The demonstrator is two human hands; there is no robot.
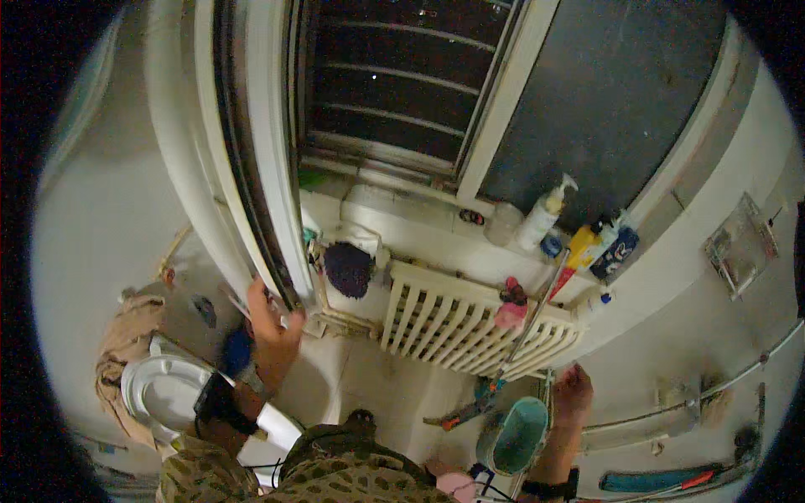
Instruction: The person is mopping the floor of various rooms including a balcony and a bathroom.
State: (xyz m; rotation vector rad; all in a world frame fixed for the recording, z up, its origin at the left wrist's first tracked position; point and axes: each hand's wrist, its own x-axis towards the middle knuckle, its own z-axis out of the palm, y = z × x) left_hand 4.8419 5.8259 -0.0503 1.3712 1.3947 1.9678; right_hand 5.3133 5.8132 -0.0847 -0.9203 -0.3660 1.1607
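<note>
My left hand (275, 335) is at the lower corner of an inward-swung white window sash (272, 159), its fingers and thumb closed on the frame edge. A dark watch-like band is on that wrist. My right hand (573, 392) is raised at the right beside a teal plastic basin (517, 436), fingers curled in. Whatever they may hold is hidden. A thin pole (535, 314) with a teal and orange end leans across the radiator (419, 310), left of my right hand. Behind the sash is the window opening with dark horizontal bars (394, 75).
Bottles, including a white pump bottle (541, 220) and a yellow one (587, 247), crowd the sill. Pink cloth (510, 314) lies on the radiator and a dark cloth (348, 270) hangs left of it. A white toilet (155, 394) stands at the left. Rails (713, 390) run along the right wall.
</note>
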